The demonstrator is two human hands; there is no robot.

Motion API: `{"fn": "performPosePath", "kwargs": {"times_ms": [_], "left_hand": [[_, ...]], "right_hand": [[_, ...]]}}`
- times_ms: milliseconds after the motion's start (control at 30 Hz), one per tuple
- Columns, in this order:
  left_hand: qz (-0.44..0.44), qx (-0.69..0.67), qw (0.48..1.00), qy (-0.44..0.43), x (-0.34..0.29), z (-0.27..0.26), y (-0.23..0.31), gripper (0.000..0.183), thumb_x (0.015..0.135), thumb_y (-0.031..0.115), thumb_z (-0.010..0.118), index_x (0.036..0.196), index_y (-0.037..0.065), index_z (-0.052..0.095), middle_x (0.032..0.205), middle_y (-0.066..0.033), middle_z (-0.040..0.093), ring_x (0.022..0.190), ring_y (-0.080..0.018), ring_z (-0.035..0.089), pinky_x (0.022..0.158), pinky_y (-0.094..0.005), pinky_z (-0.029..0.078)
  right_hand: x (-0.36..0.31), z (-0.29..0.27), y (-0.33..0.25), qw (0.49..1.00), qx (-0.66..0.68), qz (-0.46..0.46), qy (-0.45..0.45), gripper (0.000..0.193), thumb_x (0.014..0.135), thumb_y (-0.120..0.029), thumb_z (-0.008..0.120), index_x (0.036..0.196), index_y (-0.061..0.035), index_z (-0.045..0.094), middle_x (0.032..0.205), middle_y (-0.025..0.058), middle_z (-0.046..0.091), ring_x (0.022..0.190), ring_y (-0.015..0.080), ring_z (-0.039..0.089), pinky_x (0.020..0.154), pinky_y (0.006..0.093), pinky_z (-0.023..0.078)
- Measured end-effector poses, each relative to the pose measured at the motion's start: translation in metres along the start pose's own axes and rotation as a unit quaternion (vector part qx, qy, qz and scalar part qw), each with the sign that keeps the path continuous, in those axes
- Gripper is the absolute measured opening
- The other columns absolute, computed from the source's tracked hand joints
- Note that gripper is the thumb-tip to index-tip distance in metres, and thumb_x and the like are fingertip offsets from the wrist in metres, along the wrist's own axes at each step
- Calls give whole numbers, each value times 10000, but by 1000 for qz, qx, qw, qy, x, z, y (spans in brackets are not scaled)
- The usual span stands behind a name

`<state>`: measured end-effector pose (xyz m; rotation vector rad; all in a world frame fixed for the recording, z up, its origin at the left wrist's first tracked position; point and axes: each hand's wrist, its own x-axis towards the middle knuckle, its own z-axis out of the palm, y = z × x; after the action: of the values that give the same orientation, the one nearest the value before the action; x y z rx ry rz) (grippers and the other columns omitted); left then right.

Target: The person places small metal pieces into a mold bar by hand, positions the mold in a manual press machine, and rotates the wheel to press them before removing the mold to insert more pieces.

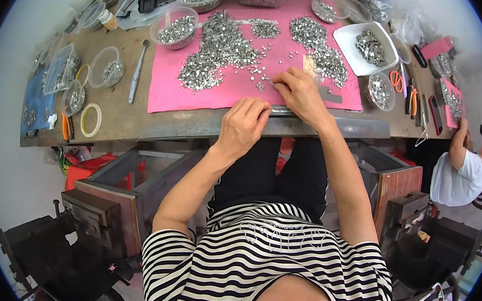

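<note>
So the head cam's sitting up on the person's head, left one of a side-by-side pair, and it's looking steeply down over the striped shirt (262, 263) toward the workbench (116, 98). It's riding near enough that the left hand (241, 122) and right hand (300, 92) are landing above centre, with the shirt filling the bottom. Lens is super wide fisheye, so it's even catching a co-worker (459, 179) by the right rim. View's coming through upright, edges are bowing, black's ringing it.
</note>
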<state>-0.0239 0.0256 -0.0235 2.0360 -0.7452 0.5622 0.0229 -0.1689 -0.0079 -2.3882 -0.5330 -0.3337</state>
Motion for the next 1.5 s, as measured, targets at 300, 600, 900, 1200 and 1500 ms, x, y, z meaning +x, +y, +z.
{"fn": "performPosePath", "kwargs": {"times_ms": [300,600,900,1200,1500], "left_hand": [[-79,-54,995,0,-2,3,0,135,869,-21,702,985,3,637,915,-134,670,824,-329,665,723,-416,540],[0,6,1000,3,-3,3,-4,151,843,-22,714,964,4,626,911,-136,661,833,-334,660,740,-420,543],[58,25,998,2,-4,-1,-9,155,834,3,735,977,9,677,966,-132,690,875,-334,672,833,-460,543],[-60,42,997,25,15,-19,-22,95,873,89,732,963,59,729,925,-77,708,883,-272,634,824,-405,462],[-39,124,989,-73,38,-9,-51,178,827,246,794,978,154,777,874,-19,608,953,-220,569,928,-413,362]], "right_hand": [[2,8,3,998,-46,-39,36,102,849,-75,740,928,-18,709,842,137,618,810,346,630,707,447,499],[-1,5,2,998,-37,-27,40,106,837,-74,757,904,-14,699,829,140,624,749,351,634,665,445,501],[-6,0,3,998,-51,21,10,143,847,-115,764,892,1,692,828,142,629,758,343,643,675,445,505],[-7,-6,1,1000,-18,8,-13,106,879,-113,734,951,-36,714,839,147,621,774,337,640,695,438,498],[-11,-9,-6,998,52,-14,17,105,905,-63,689,958,18,649,859,138,618,761,316,618,695,402,488]]}}
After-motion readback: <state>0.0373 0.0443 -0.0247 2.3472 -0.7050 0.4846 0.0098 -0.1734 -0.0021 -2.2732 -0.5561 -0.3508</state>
